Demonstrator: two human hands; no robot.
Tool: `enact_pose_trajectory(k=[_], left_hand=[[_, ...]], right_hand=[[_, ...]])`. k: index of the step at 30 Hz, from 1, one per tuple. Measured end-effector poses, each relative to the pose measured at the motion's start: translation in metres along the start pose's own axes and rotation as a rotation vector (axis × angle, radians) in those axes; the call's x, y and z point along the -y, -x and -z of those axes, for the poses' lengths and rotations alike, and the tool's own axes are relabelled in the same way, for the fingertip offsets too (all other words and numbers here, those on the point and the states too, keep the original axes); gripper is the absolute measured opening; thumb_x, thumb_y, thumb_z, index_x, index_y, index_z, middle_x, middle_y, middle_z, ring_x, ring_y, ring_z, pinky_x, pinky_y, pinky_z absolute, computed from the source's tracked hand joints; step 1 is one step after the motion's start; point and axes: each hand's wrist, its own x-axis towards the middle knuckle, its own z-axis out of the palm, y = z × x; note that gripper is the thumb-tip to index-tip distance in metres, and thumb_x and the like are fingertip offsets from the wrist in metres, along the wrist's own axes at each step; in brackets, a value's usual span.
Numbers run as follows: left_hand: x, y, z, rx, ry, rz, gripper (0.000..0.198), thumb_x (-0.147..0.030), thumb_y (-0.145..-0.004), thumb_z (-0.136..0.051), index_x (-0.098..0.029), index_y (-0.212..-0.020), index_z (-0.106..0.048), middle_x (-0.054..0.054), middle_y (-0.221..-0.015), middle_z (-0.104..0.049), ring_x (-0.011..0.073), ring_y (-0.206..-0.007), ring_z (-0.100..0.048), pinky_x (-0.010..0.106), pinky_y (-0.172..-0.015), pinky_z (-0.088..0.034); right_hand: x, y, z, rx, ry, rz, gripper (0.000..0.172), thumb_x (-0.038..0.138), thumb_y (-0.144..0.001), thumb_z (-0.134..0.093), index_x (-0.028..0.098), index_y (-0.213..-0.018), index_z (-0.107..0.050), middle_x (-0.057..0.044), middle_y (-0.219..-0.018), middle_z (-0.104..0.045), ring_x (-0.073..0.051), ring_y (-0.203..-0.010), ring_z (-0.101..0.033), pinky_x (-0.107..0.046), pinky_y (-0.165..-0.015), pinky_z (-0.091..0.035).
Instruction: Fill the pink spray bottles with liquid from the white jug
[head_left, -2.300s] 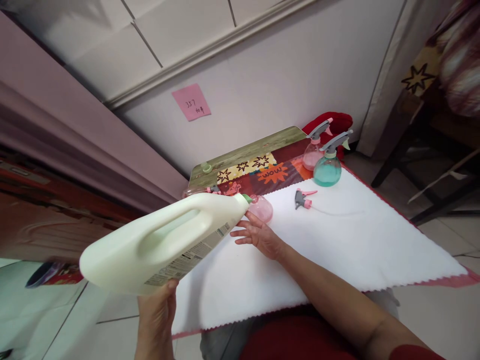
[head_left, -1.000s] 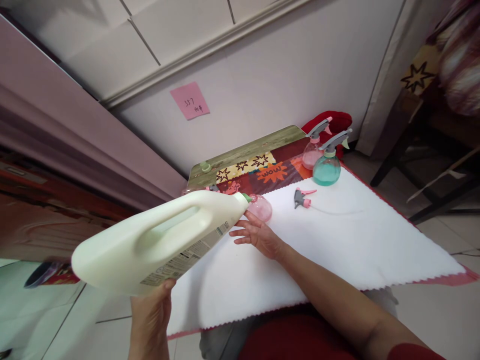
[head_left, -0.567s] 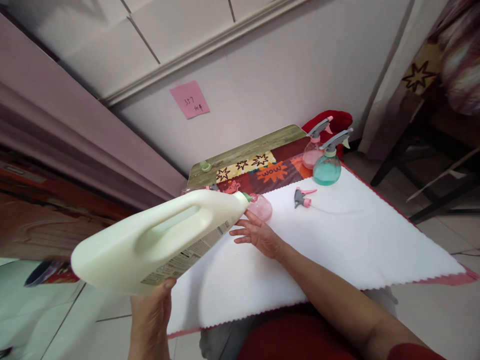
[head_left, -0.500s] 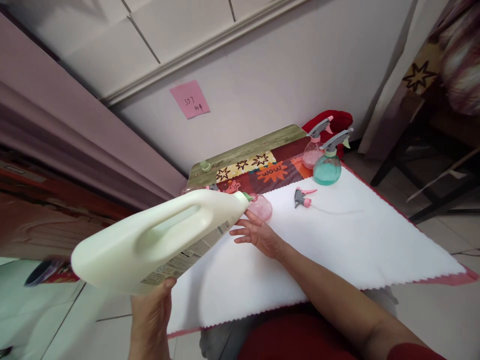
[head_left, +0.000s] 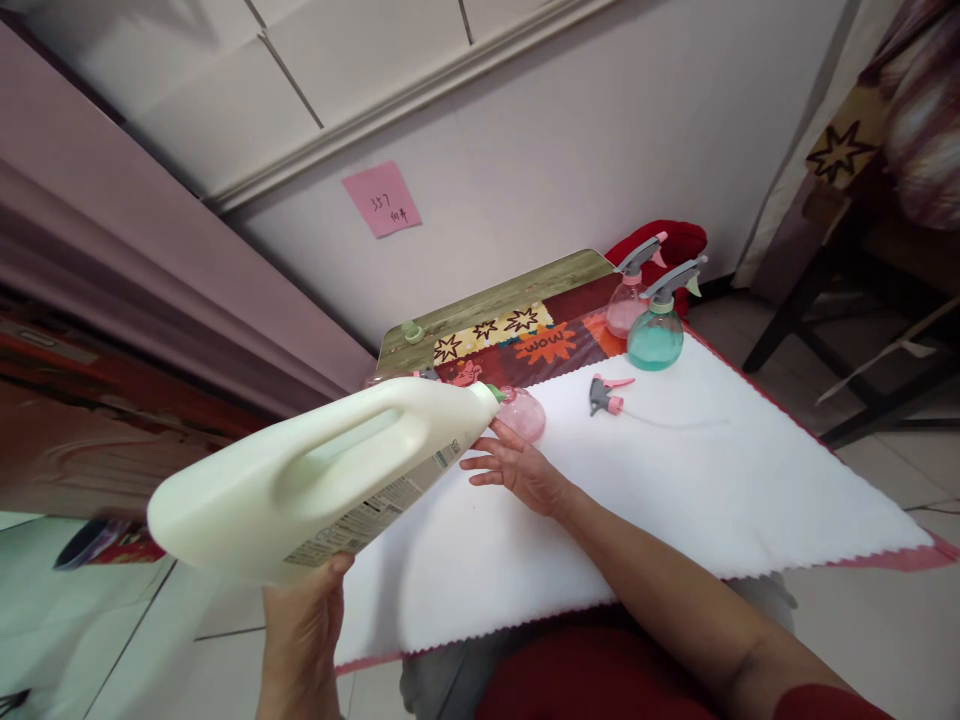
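A large pale-green jug (head_left: 247,490) with a carrying handle lies tilted in the air, its green-rimmed mouth at the top of a round pink spray bottle body (head_left: 523,415). My left hand (head_left: 307,610) supports the jug's lower end from below, thumb on its printed label. Fingers spread, my right hand (head_left: 517,472) is just under the jug's neck, close to the pink bottle; whether the fingertips touch either is hard to tell. Right of the bottle lies a grey-and-pink spray head (head_left: 602,395) with a thin clear tube.
A white cloth (head_left: 637,510) covers much of the table. Spray bottles with heads on, one pink (head_left: 622,310) and one green (head_left: 655,340), stand at its far right. A small green cap (head_left: 411,331) sits at the back left. Behind is the wall with a pink note (head_left: 382,200).
The jug has shifted very slightly to the right at its lower end, along with my left hand. My right hand and the bottles look the same.
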Motion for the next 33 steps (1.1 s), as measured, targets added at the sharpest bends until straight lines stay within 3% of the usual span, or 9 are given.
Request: enact_pose_trajectory(k=[9, 16, 33], left_hand=[[-0.0017, 0.0001, -0.0013, 0.008, 0.015, 0.011, 0.074, -0.023, -0.039, -0.098, -0.022, -0.109, -0.073, 0.005, -0.118, -0.074, 0.0278, -0.117, -0.065, 0.03, -0.086, -0.06], [-0.002, -0.0014, 0.0006, 0.013, 0.008, 0.004, 0.078, -0.025, -0.037, -0.099, -0.022, -0.11, -0.073, 0.005, -0.116, -0.075, 0.0273, -0.112, -0.066, 0.032, -0.087, -0.059], [-0.0018, -0.0011, -0.0026, 0.022, 0.033, 0.003, 0.071, -0.02, -0.04, -0.097, -0.021, -0.107, -0.075, 0.004, -0.118, -0.075, 0.0262, -0.113, -0.067, 0.029, -0.085, -0.061]], right_hand=[[-0.0024, -0.0012, 0.0024, 0.015, -0.007, 0.003, 0.06, 0.042, -0.085, -0.08, 0.032, -0.14, -0.056, -0.007, -0.129, -0.069, -0.024, -0.112, -0.072, -0.037, -0.09, -0.058], [-0.0013, -0.0018, 0.0021, 0.009, -0.005, 0.002, 0.062, 0.042, -0.085, -0.08, 0.033, -0.141, -0.055, -0.007, -0.128, -0.07, -0.024, -0.111, -0.072, -0.037, -0.09, -0.058], [-0.0017, -0.0013, 0.0017, 0.004, -0.014, 0.001, 0.06, 0.04, -0.085, -0.08, 0.032, -0.139, -0.056, -0.008, -0.13, -0.069, -0.025, -0.112, -0.072, -0.038, -0.09, -0.057]])
